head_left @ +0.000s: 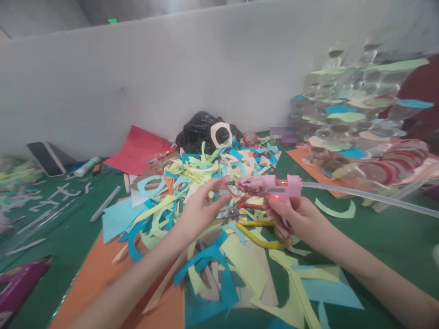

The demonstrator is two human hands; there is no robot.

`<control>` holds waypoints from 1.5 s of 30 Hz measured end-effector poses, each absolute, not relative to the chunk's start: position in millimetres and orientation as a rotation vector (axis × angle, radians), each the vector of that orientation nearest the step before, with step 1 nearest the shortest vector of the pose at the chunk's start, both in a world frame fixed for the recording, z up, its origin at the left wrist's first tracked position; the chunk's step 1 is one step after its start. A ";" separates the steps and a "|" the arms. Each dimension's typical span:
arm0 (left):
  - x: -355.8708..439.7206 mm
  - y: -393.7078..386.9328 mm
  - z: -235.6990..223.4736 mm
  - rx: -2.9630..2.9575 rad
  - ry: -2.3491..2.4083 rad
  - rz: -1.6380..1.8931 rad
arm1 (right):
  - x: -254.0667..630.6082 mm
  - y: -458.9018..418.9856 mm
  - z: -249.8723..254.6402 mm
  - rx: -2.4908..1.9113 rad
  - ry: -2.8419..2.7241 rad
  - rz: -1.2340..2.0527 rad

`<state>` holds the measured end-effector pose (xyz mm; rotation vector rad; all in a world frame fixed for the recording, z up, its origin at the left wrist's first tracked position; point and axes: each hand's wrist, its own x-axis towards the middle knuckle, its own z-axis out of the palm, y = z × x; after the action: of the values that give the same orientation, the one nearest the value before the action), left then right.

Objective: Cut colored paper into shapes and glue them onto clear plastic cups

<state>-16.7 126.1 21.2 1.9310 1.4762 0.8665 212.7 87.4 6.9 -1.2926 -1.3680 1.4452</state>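
Observation:
My right hand (288, 212) is wrapped round the handle of a pink hot glue gun (291, 187), whose small red light is lit. A long translucent glue stick (370, 194) runs out of its back end to the right. Between its thumb and fingers, my left hand (207, 201) pinches a thin red ring (230, 186) right at the gun's nozzle. Whether nozzle and ring touch is too small to tell. Below the gun lie scissors with yellow handles (262, 240) and another pair with orange-red handles (250, 204), both partly hidden by paper scraps.
Cut paper scraps (245, 265) in blue, yellow and green cover the green table. Behind them sits a black plastic bag (197, 130) by a white wall. A tiered stack of clear cups (339, 130) stands right. A phone (46, 157) and marker (105, 203) are left.

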 end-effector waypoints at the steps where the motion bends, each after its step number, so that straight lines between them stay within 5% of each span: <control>1: -16.8 126.3 20.8 1.933 1.479 0.871 | 212.7 87.3 6.5 -1.292 -1.364 1.442; 45: -18.6 129.5 27.7 1.897 1.423 0.921 | 215.5 89.9 11.7 -1.408 -1.472 1.253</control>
<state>-18.6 129.5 27.7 1.8967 1.4227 0.9211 215.5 89.9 11.7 -1.4075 -1.4718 1.2528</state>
